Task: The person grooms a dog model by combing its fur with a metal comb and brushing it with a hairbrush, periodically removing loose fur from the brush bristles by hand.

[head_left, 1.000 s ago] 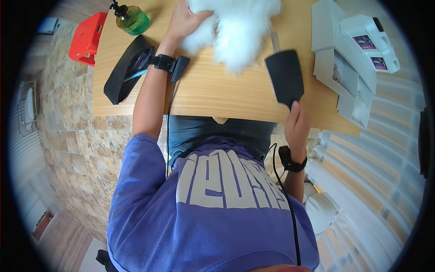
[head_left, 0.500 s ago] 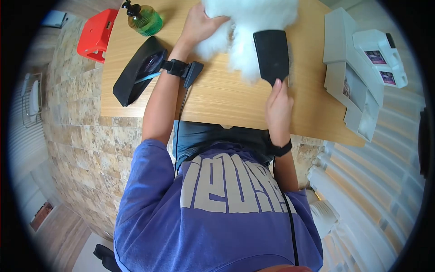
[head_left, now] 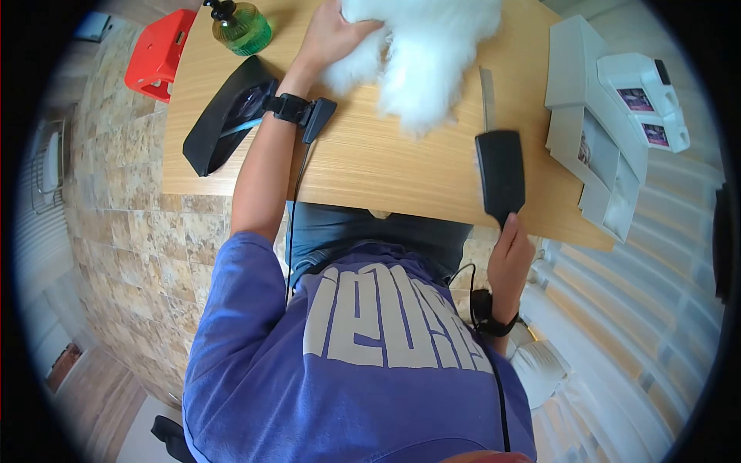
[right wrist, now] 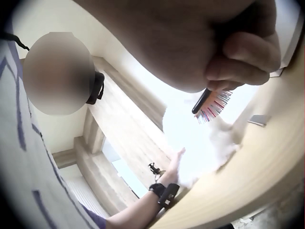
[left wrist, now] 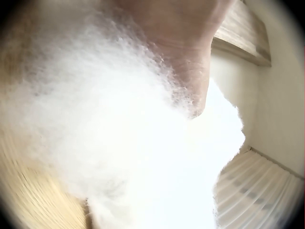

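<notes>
A fluffy white animal point(head_left: 428, 62) stands on the wooden table at the top of the head view, its head out of frame. My left hand point(head_left: 333, 35) rests against its left side, thumb stretched over the fur; the fingertips are hidden. In the left wrist view, white fur point(left wrist: 109, 105) fills much of the picture under that hand point(left wrist: 183, 52). My right hand point(head_left: 509, 258) grips a black paddle hairbrush point(head_left: 502, 171) by its handle, near the table's front edge and apart from the animal. In the right wrist view, coloured bristles point(right wrist: 215, 107) show below the curled fingers point(right wrist: 243, 71).
A metal comb point(head_left: 487, 99) lies right of the animal. An open black pouch point(head_left: 224, 123) and a green pump bottle point(head_left: 241, 29) are at left. White boxes point(head_left: 567, 62) and a white jug point(head_left: 644, 100) stand at right. Beyond the left edge is a red stool point(head_left: 160, 54).
My right hand carried the hairbrush in to the animal's fur, then drew it back toward the front right edge. My left hand has stayed on the animal.
</notes>
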Demonstrator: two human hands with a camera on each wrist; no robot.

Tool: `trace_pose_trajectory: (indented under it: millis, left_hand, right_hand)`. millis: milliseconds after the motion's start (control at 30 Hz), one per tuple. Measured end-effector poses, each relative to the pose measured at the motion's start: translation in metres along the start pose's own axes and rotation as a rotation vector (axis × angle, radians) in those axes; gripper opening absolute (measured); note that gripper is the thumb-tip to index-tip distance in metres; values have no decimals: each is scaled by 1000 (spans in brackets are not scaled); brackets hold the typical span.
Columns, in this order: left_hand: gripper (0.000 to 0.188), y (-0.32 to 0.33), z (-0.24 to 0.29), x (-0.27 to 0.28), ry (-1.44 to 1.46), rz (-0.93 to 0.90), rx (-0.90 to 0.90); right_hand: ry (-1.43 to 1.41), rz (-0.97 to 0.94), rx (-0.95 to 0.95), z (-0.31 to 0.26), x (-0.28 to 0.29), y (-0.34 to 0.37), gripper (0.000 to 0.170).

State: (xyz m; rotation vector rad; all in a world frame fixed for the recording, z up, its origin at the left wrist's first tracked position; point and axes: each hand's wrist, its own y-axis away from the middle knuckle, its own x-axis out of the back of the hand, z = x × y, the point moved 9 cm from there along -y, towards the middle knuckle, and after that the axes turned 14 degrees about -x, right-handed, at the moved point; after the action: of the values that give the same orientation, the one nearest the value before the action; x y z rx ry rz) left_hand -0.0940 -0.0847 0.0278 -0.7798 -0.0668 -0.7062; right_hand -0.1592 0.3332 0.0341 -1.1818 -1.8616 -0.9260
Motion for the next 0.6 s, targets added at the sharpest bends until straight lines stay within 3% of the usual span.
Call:
trace_pose_trajectory:
  millis: [67,167,333,433,600]
  left_hand:
    - [73,-1,-2,1,-88,-29,17]
    - [73,0,1,1,-45,15,-41]
    - [74,-1,-4,3,-61,39,-54]
    - [76,1,-4,4,-84,61,-61]
    - [73,0,-7,9,-77,67,112]
  right_hand:
    - [-34,126,199,-27,12,-8,34]
    - [-134,121,212,-70,15,-31,34]
    - [42,206,476,-168,4,-54,36]
    - [129,306,558,-174,-24,-62,36]
    - [358,239,518,-121,-59,-52,35]
